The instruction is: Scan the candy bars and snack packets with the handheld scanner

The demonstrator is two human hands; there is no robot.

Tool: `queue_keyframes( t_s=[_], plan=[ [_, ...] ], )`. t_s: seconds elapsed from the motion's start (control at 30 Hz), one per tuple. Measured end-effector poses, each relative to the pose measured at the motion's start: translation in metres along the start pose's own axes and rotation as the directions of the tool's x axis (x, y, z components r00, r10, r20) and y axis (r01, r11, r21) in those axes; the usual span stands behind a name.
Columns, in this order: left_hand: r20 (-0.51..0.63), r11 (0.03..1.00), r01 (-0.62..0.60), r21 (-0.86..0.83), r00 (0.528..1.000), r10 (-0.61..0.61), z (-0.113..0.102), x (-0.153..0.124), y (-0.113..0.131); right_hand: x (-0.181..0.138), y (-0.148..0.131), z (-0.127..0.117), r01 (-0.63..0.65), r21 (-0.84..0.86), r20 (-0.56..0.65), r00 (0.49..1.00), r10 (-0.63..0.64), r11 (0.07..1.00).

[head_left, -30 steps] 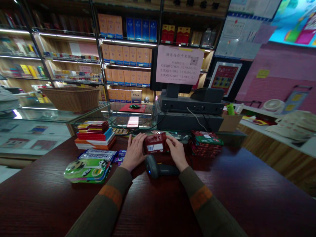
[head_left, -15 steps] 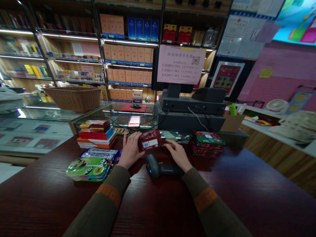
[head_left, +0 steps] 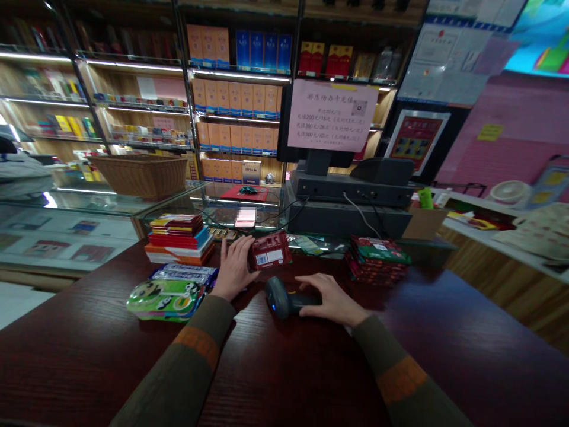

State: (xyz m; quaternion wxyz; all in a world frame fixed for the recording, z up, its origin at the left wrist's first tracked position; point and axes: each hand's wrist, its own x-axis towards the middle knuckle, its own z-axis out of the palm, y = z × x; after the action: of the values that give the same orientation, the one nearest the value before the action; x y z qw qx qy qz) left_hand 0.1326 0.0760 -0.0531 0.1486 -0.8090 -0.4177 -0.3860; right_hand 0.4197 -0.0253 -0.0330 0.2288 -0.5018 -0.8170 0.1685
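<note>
**Loose curve around scanner (head_left: pixel 276 298), firm hold on packet (head_left: pixel 270 251)**

Across the lower half of the frame, table (head_left: pixel 275 373): most open room at bottom centre and lower right, so best to swing low and that way. Above, right of centre, register (head_left: pixel 349 222): a hard edge against moves away from the body. At right, candy pile (head_left: pixel 377 261); left of centre, box pile (head_left: pixel 180 240), with panda packs (head_left: pixel 164 299) below, near the left hand. Probably quick to slide if brushed; pass wide.

Right hand (head_left: pixel 331 299), right of centre: thumb and fingers spread wide, handle (head_left: pixel 299 301) between; contact impossible to tell. Better to wrap squarely before any lift. Left hand (head_left: pixel 235 267), just left of centre: closed on the packet's left edge. Hold steady, without squeezing creases into the wrapper.

Scanner flat at frame centre, head toward the left. Packet just above, raised and slightly tilted. Barcode (head_left: pixel 261 259) at its lower left: keep uncovered by the thumb.
</note>
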Motion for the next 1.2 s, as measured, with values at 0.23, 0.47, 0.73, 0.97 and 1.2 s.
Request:
queue_keyframes(
  t_s=[0.23,0.47,0.73,0.97,1.2],
  plan=[
    [0.006,1.0,-0.007,-0.002,1.0,0.007,0.0,-0.001,-0.001,-0.001,-0.011,0.008,0.029,-0.151,0.05,0.999,-0.022,0.988],
    [-0.003,1.0,0.002,-0.01,1.0,-0.002,0.0,-0.002,-0.003,0.0,-0.009,0.014,0.097,-0.154,-0.037,0.994,-0.104,0.983],
    [-0.018,1.0,0.007,-0.012,1.0,-0.007,-0.001,0.0,0.0,0.0,-0.016,0.009,0.139,-0.117,-0.12,0.981,-0.153,0.983],
    [-0.026,1.0,0.007,-0.018,1.0,-0.007,-0.001,-0.001,0.0,-0.001,-0.02,0.009,0.182,-0.128,-0.126,0.972,-0.198,0.975],
    [-0.038,1.0,0.019,-0.01,0.999,-0.019,0.0,-0.001,0.0,-0.001,-0.021,0.007,0.175,-0.122,-0.104,0.977,-0.188,0.977]
  ],
)
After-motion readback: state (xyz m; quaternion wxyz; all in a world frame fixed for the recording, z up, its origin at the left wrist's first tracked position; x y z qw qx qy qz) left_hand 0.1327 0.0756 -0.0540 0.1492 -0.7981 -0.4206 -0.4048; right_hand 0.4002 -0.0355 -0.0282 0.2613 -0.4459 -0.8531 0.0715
